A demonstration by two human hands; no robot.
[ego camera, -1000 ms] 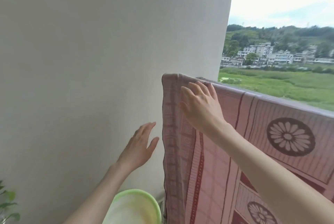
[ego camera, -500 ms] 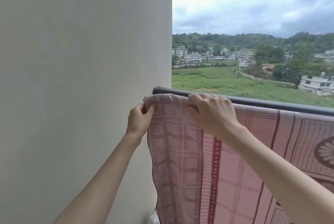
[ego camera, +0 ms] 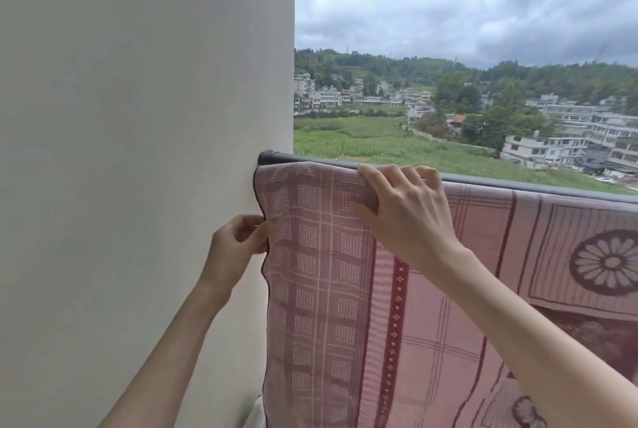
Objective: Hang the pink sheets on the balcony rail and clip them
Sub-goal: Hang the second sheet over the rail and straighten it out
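Observation:
A pink sheet (ego camera: 331, 289) with a checked border and dark red flower medallions hangs over the dark balcony rail (ego camera: 276, 156). Its left edge lies close to the wall. My left hand (ego camera: 238, 241) pinches that left edge a little below the rail. My right hand (ego camera: 404, 210) lies on the sheet at the rail's top, its fingers curled over the fold there. No clips are in view.
A plain white wall (ego camera: 138, 151) fills the left half, and the rail ends against it. Beyond the rail lie green fields, houses and wooded hills under a cloudy sky. A pale object (ego camera: 257, 414) shows at the wall's foot.
My left hand has slid down from the sheet's top corner to its left edge. The sheet's left edge now sits closer to the wall. The view has swung right and up.

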